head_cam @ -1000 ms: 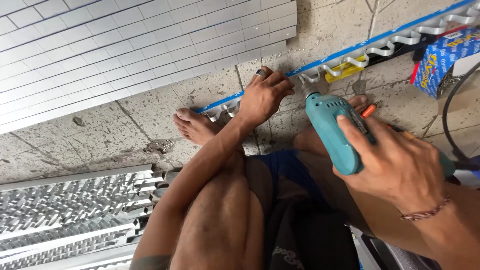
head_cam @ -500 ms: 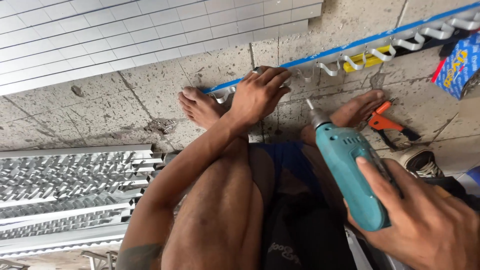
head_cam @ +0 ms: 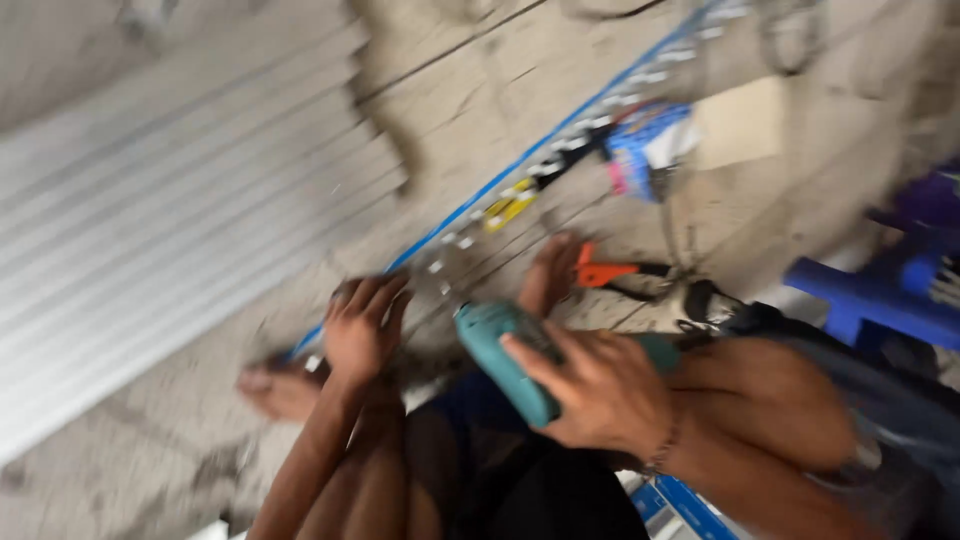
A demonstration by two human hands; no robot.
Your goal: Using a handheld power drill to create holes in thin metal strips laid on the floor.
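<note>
Pinning the blue-edged rail [head_cam: 520, 165] to the concrete with the left hand [head_cam: 365, 330], fingers spread flat near its lower end. Clasping the teal drill [head_cam: 500, 350] in the right hand [head_cam: 595, 390], just below the rail, nose aiming toward it. Likely working best: holding the drill square to the rail, pressing close beside the spot, fingertips off it.

Lying above the rail, grey ribbed sheets [head_cam: 150, 250]. Standing well right of the rail, a blue stool [head_cam: 870, 300]. Resting against the rail higher up, a blue box [head_cam: 650, 145]. Crowding the drill just below the rail, orange-handled snips [head_cam: 605, 272] and a bare foot [head_cam: 550, 270].
</note>
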